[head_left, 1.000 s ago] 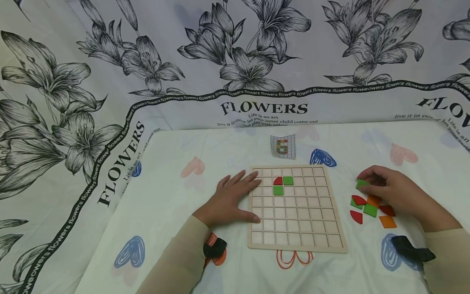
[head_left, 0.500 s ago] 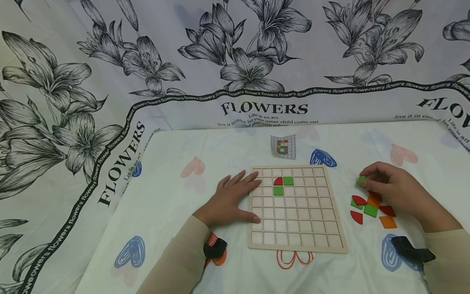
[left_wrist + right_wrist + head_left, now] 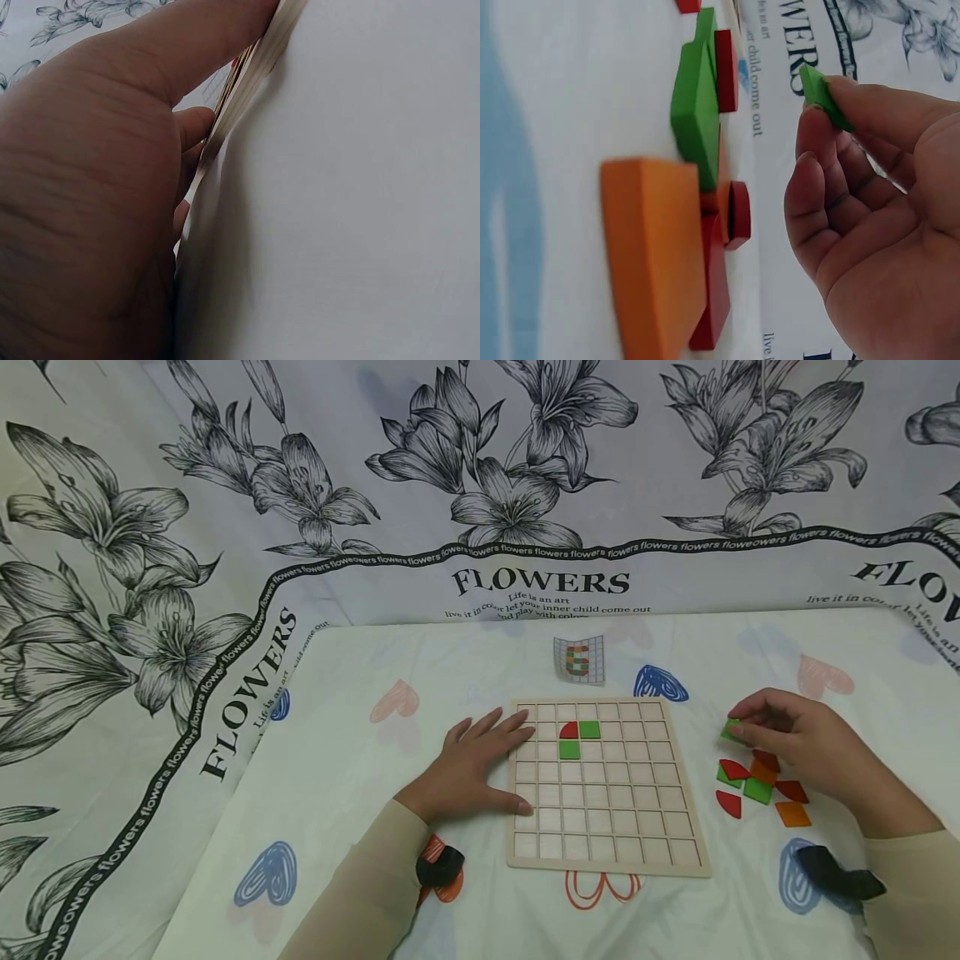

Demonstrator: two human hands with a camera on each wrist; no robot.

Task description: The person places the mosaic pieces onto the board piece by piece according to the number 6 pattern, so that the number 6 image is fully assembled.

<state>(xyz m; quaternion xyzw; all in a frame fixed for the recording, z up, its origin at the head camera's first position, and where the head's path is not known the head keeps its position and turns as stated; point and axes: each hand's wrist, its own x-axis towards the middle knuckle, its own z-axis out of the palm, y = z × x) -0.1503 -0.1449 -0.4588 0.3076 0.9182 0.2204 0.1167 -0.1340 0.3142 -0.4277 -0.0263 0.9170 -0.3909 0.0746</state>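
Note:
My right hand (image 3: pixel 797 739) pinches a green square tile (image 3: pixel 823 97) between thumb and fingertips, above and behind the loose tiles. In the head view that green tile shows at the tips of the fingers. My left hand (image 3: pixel 474 764) lies spread at the left edge of the wooden grid board (image 3: pixel 609 810), with fingertips and thumb on its rim. Near the board's top left, a red quarter-round tile (image 3: pixel 570 729) sits in one cell. One green square tile (image 3: pixel 589 729) is to its right and another green square (image 3: pixel 569 749) is just below it.
Right of the board lie several loose tiles, among them an orange square (image 3: pixel 792 814), a green square (image 3: pixel 758 790) and a red quarter-round (image 3: pixel 728 803), some overlapping. Behind the board is a small printed pattern card (image 3: pixel 578 660). A heart-print cloth (image 3: pixel 360 677) covers the surface.
My right hand, with the green tile, has risen slightly away from the loose tiles, uncovering a red tile by the orange one. The left hand has stayed on the board.

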